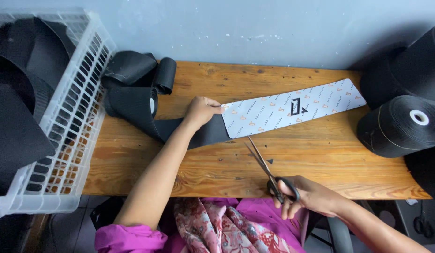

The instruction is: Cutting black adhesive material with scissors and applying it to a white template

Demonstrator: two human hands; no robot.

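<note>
My left hand presses down on a black strip of material where it meets the left end of a long white patterned template lying across the wooden table. My right hand holds black-handled scissors at the table's near edge. The blades are open and point up-left toward the template's lower edge. The strip runs left to a partly unrolled black roll.
A white slatted plastic crate with black material inside stands at the left. Large black rolls sit at the right end of the table. More curled black pieces lie at the back left. Small black offcuts dot the table.
</note>
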